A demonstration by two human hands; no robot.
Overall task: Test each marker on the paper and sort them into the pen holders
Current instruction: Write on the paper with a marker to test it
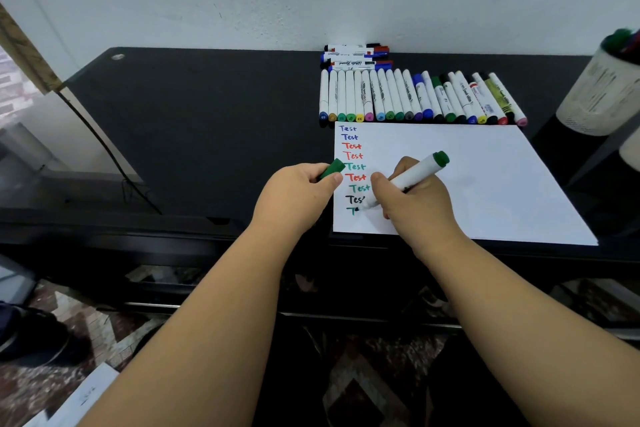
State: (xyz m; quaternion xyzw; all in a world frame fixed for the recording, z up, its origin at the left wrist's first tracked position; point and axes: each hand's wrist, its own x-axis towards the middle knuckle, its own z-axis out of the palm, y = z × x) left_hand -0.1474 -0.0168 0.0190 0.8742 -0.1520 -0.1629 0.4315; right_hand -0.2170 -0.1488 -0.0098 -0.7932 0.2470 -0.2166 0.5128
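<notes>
Both forearms reach from the bottom edge toward the black worktop (194, 135). On the left, the left hand (298, 194) pinches a green cap (331, 169) between thumb and fingers, just at the left edge of the paper (467, 177). The right hand (412, 198) grips a white marker (412, 175) with a green end, its fingers wrapped round the barrel, and the tip touches the paper low on the left side, beside a green "T". Above it the word "Test" is written in a column: dark blue, blue, red, red, green, red, green, then black. Behind the paper a row of markers (408, 97) lies side by side, coloured ends toward the sheet; small numbers on the ends are too small to read. Further back lies a stack of markers (356, 57) with script labels I cannot read. At the far right a pale holder (602, 94) already contains markers.
</notes>
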